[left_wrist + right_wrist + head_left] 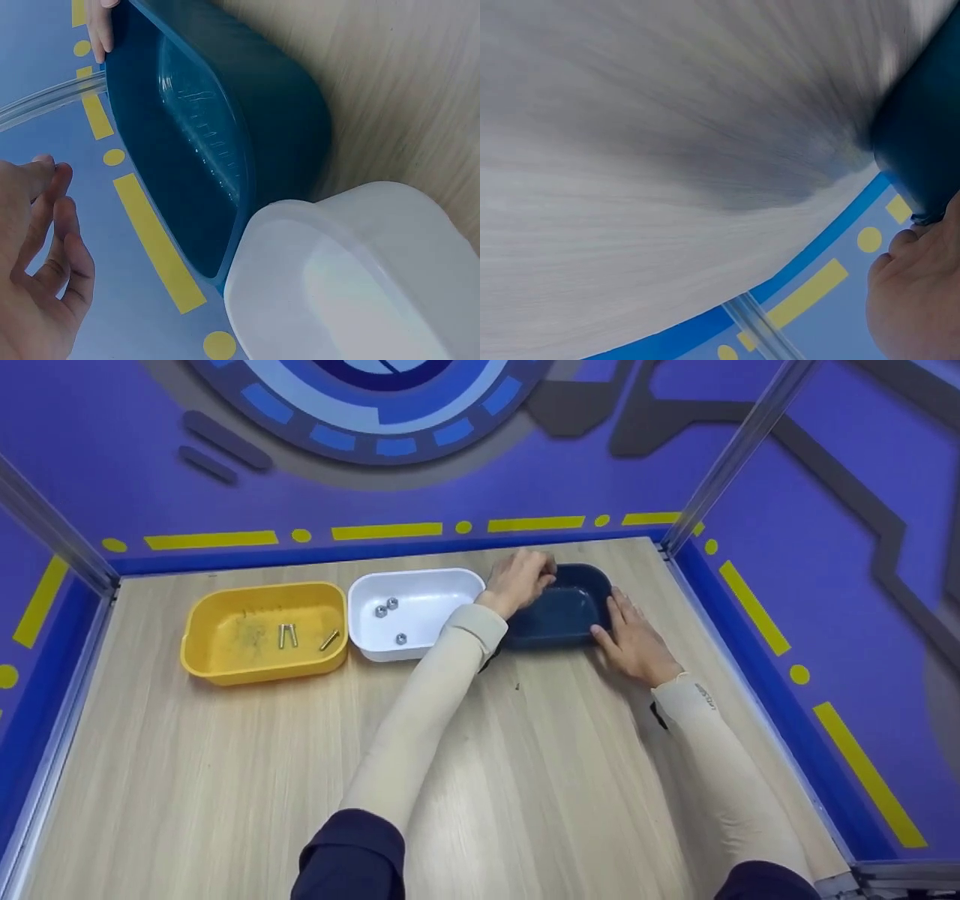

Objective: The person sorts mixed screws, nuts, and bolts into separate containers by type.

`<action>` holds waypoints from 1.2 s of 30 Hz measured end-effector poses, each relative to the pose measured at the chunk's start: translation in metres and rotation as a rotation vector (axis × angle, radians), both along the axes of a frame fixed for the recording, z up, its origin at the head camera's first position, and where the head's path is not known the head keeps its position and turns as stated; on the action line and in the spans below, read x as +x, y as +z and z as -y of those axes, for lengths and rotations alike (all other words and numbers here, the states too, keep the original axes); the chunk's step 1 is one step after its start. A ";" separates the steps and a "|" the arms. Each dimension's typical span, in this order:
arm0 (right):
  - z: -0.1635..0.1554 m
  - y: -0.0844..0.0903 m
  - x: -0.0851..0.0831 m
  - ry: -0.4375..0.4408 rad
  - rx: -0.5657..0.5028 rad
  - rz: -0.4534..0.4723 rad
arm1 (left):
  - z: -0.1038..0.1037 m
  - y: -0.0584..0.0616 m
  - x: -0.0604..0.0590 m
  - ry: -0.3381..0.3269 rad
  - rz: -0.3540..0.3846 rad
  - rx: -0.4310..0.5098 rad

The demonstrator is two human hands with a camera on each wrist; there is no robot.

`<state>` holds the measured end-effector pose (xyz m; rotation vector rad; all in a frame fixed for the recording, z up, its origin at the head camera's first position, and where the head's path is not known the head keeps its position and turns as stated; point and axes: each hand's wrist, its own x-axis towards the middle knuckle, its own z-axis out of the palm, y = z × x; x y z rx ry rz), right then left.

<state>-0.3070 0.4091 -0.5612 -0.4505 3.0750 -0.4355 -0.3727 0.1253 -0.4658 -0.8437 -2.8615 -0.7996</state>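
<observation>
Yellow plastic comes first on the far left — a yellow tub holding a few bolts — and just beside it stands a white tub with three small nuts on its floor. Touching the white tub's right end is the dark blue tub, set near the back right corner of the surface with its long axis running left to right, in line with the other two. Nothing can be made out inside it.

Both hands are at this blue tub. The left hand hovers over its back left corner, nearer the rim than the inside; in the left wrist view its fingers are loosely curled with nothing between them. The right hand lies at the tub's right end, fingers fairly straight along the near right wall — a flat, steadying touch rather than a closed grip, and the right wrist view is too blurred to add more.

The surface is pale wood-grain board, edged in blue with yellow dashes. Clear panels on metal posts fence it in; purple walls stand behind.
</observation>
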 end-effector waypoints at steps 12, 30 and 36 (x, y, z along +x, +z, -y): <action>0.001 0.000 -0.002 -0.001 0.008 0.010 | 0.004 -0.006 0.000 0.011 0.004 -0.041; 0.000 0.002 0.000 -0.005 0.010 0.024 | 0.009 -0.008 0.004 -0.025 -0.007 -0.029; 0.000 0.001 -0.001 -0.005 0.014 0.009 | 0.015 -0.008 0.007 -0.044 -0.036 -0.017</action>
